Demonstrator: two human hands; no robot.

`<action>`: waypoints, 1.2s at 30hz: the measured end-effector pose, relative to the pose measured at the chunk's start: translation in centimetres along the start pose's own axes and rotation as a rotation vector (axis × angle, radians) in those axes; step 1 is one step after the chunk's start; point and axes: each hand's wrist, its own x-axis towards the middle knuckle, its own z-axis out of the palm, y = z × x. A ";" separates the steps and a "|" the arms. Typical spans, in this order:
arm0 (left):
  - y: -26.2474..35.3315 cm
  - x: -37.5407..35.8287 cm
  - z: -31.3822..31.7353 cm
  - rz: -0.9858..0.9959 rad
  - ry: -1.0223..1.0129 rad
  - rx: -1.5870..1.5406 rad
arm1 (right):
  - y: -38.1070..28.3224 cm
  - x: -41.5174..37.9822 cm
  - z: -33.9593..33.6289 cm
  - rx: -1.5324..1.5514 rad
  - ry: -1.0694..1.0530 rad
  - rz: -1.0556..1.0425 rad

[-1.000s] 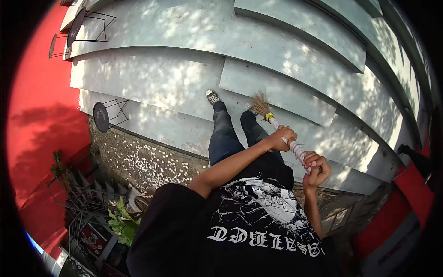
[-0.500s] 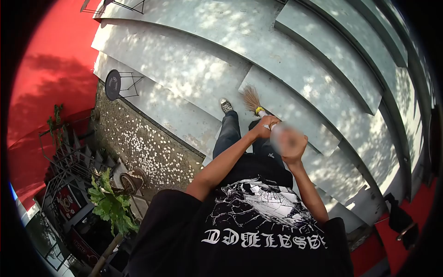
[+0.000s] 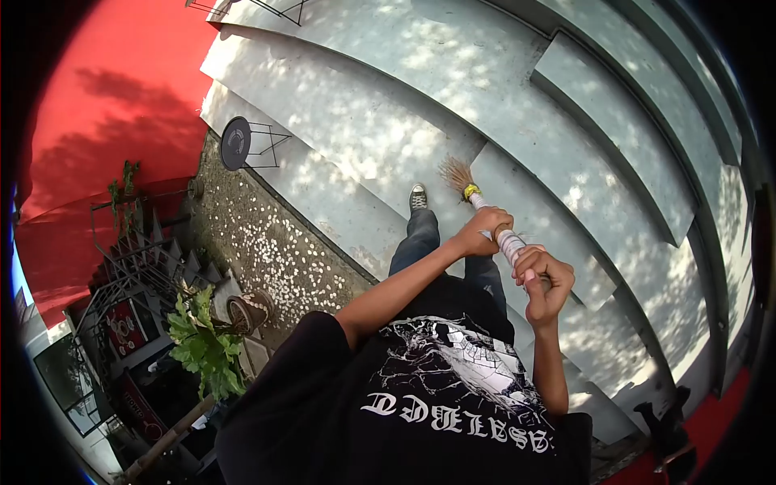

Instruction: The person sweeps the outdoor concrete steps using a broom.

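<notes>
A stick broom slants across the view, its brown bristles (image 3: 456, 173) resting low over the pale step beside my shoe (image 3: 418, 196). Yellow binding (image 3: 470, 191) circles the neck, and whitish wrapping covers the broom handle (image 3: 510, 243). My left hand (image 3: 485, 231) grips the handle lower down, nearer the bristles. Closer to the handle's top end, my right hand (image 3: 544, 280) is closed around it, with its thumb showing. The two hands are a short way apart.
Broad pale steps (image 3: 356, 81) spread ahead and right, dappled with shade. A black folding stool (image 3: 236, 144) stands left, near a strip of gravel and white pebbles (image 3: 275, 263). Lower left are a potted leafy plant (image 3: 206, 343) and dark metal frames. A red wall (image 3: 121, 105) rises beyond.
The view has shifted, so steps, stool and broom sit further right. My right hand, blurred before, now shows clearly. Both hands keep hold of the broom handle.
</notes>
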 end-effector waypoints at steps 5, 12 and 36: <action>-10.4 -0.4 -7.8 -0.029 0.001 0.049 | 8.8 3.7 7.6 -0.150 -0.011 0.081; -27.4 -0.2 -13.9 0.060 0.064 -0.015 | 24.3 6.9 17.6 -0.297 0.226 0.152; -13.4 -16.7 3.2 0.010 -0.545 -0.128 | 10.9 -16.0 18.8 -0.466 0.640 0.449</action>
